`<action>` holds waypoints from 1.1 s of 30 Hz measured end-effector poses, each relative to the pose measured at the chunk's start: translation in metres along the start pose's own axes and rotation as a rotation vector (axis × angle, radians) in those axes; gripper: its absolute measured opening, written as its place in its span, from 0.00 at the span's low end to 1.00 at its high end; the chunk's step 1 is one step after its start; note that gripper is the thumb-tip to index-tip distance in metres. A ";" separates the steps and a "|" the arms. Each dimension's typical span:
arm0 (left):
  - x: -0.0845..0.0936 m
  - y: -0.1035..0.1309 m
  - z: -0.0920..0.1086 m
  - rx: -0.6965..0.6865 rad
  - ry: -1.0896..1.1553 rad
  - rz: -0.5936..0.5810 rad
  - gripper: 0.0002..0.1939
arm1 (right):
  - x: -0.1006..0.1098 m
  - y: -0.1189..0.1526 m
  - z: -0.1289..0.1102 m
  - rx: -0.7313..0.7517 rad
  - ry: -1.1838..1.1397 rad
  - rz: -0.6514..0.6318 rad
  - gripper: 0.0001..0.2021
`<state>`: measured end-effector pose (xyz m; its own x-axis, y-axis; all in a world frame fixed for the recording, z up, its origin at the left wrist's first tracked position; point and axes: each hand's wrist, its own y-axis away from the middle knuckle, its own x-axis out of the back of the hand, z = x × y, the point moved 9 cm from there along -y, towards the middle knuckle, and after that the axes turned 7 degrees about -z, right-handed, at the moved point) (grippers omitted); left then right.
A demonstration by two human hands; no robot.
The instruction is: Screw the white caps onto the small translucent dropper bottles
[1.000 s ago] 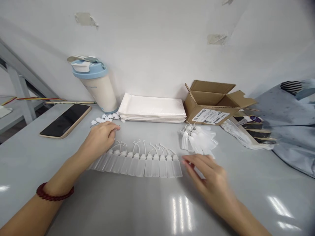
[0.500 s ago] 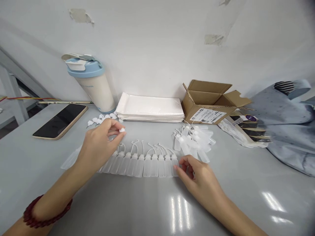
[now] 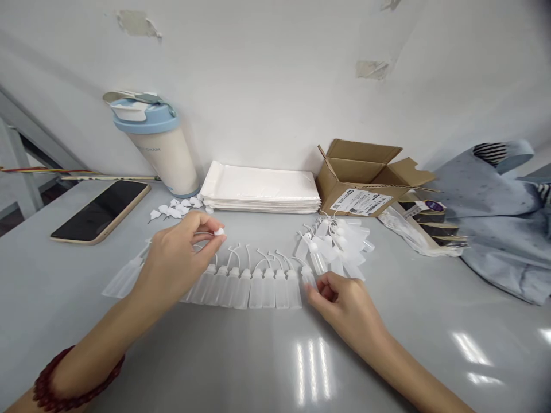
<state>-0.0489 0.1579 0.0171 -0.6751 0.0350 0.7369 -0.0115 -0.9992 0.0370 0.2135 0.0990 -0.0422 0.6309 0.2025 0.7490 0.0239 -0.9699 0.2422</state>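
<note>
Between the thumb and fingertips of my left hand (image 3: 183, 246) is a small white cap (image 3: 219, 232), raised above the row. My right hand (image 3: 346, 298) pinches a translucent squeeze bottle (image 3: 307, 276) at the right end of the row, partly hidden by my fingers. Several similar bottles (image 3: 257, 288) lie side by side on the grey table, their thin white straps curling up from the necks. My left forearm hides part of the row, and a few more bottles (image 3: 124, 278) show beyond it. Behind my right hand is a loose heap of bottles (image 3: 344, 246).
Several white caps (image 3: 174, 207), some with needle-like tips, lie near a cream and blue tumbler (image 3: 166, 152). A phone (image 3: 101, 212) rests at left. White packets (image 3: 260, 186) are stacked against the wall beside an open cardboard box (image 3: 361, 186). Blue-grey fabric (image 3: 495, 223) lies at right.
My right hand has taken hold of the end bottle, which now sits slightly apart from the row. The cap in my left hand has moved slightly right.
</note>
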 end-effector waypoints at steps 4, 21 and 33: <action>-0.002 0.003 0.003 0.023 0.037 -0.021 0.04 | 0.004 0.000 -0.002 0.034 -0.042 0.043 0.14; -0.073 0.043 0.023 0.041 0.809 -0.432 0.15 | 0.024 0.031 -0.039 0.458 -0.332 0.202 0.03; -0.090 0.056 0.022 0.113 1.059 -0.531 0.16 | 0.020 0.059 -0.066 0.753 -0.085 0.287 0.05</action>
<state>0.0280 0.0987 -0.0324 -0.8796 0.3603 -0.3108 -0.4446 -0.8549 0.2673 0.1764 0.0542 0.0276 0.7479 -0.0494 0.6620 0.3490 -0.8191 -0.4553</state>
